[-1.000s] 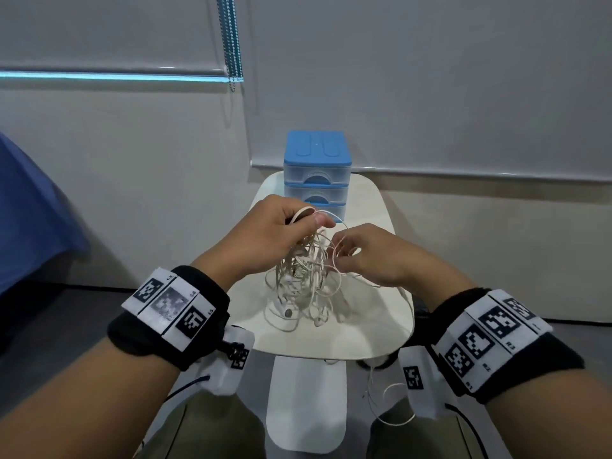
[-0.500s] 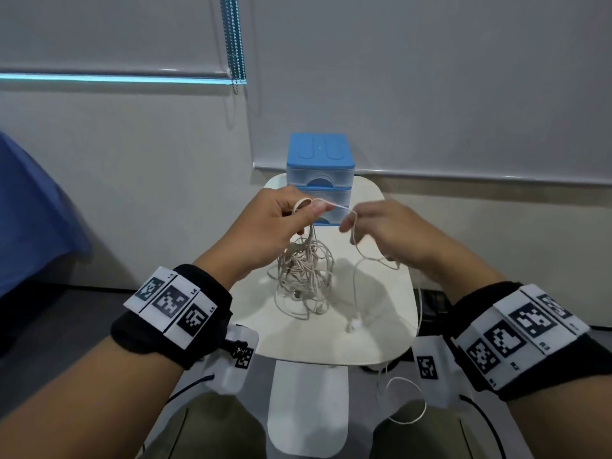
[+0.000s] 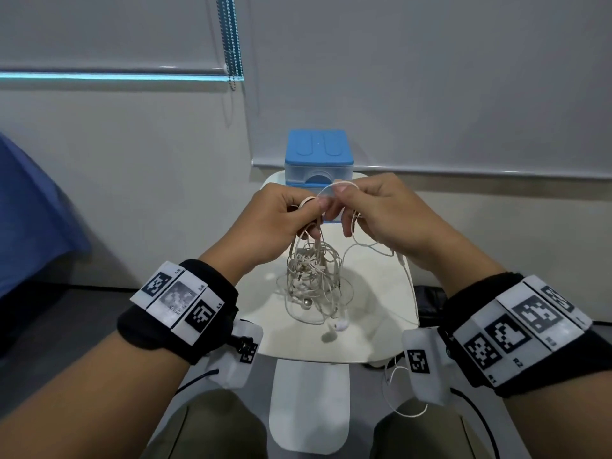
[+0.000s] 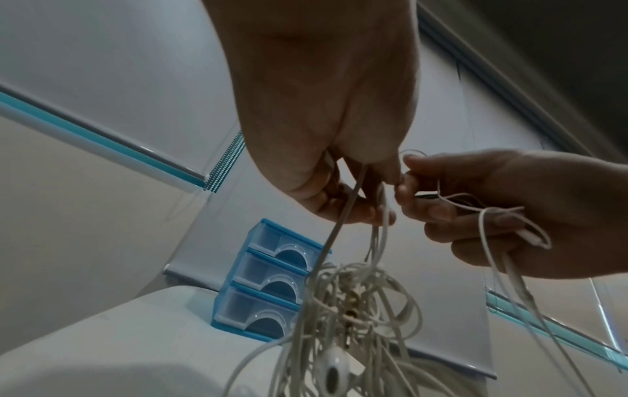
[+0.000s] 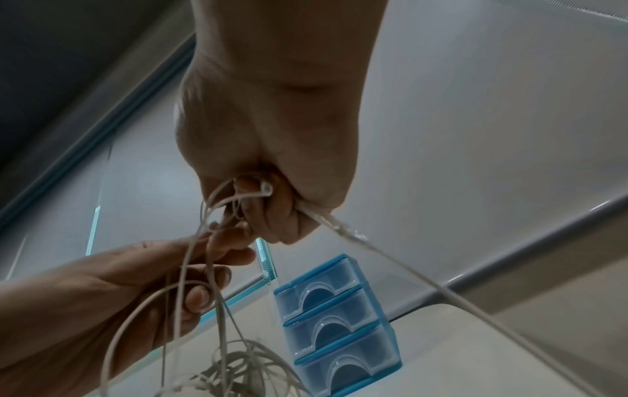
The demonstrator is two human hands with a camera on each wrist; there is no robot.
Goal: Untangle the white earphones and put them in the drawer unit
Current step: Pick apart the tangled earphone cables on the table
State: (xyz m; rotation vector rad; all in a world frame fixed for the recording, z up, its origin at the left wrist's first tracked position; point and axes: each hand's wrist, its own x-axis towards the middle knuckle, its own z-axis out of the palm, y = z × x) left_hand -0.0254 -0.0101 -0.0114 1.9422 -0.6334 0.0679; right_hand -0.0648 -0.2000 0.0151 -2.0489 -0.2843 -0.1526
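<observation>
Dangling earphones (image 3: 311, 276) beneath pinching fingers (image 3: 319, 204)

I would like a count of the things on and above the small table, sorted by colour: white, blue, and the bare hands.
White: 2, the earphones tangle and the table.
Blue: 1, the drawer unit, with 3 drawers.
Hands: 2, left hand and right hand, both pinching cable.
Total: 5.

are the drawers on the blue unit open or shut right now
Shut. In both wrist views all three clear drawers of the drawer unit sit flush with its blue frame, none pulled out. The earphones hang outside it.
</observation>
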